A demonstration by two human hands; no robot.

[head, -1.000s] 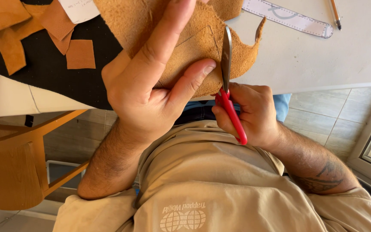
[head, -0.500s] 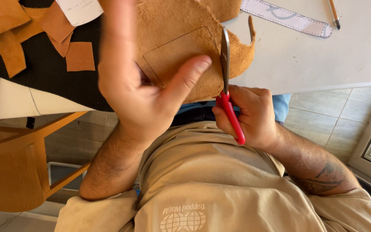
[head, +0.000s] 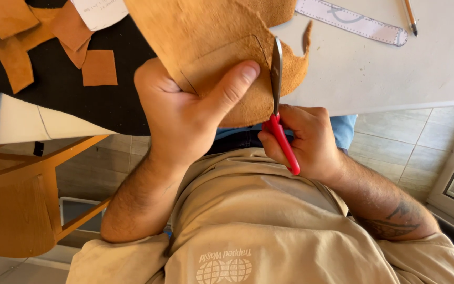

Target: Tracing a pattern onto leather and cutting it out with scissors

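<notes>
— What's on the white table [head: 395, 73]?

— A black mat [head: 69, 100] covers its left part, with about 6 tan leather scraps [head: 99, 68] and a white paper template [head: 100, 11] on it. On the bare right part: 1 pale patterned strip [head: 353, 22] and 1 pencil [head: 410, 17].

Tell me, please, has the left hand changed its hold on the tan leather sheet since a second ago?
Yes. The left hand had its fingers spread up over the leather sheet; now they are behind it, only the thumb pressing on front, beside the scissors, which stayed put.
</notes>
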